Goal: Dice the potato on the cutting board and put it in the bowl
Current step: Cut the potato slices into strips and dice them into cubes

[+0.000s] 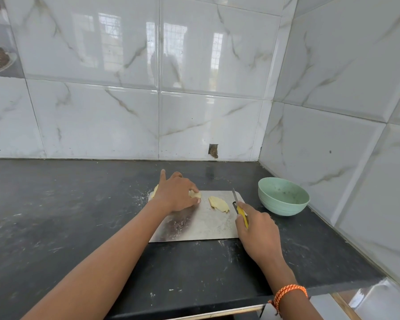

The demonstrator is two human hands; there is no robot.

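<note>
Currently, head view: the left hand (174, 195) is gripping the potato piece (194, 194) on the steel cutting board (194, 229); the right hand (256, 229) is clasping the yellow-handled knife (239, 207). Slices (218, 203) are lying between. Slicing is underway; dicing and transfer to the green bowl (283, 196) likely follow.

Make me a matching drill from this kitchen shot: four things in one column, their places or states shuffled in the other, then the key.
Things:
1. bowl
2. knife
3. slices
4. left hand

Places or states:
A. lying loose mid-board
B. held in the right hand
C. on the counter, right of the board
D. holding a potato piece at the board's far left

Pairs: 1-C, 2-B, 3-A, 4-D
</note>
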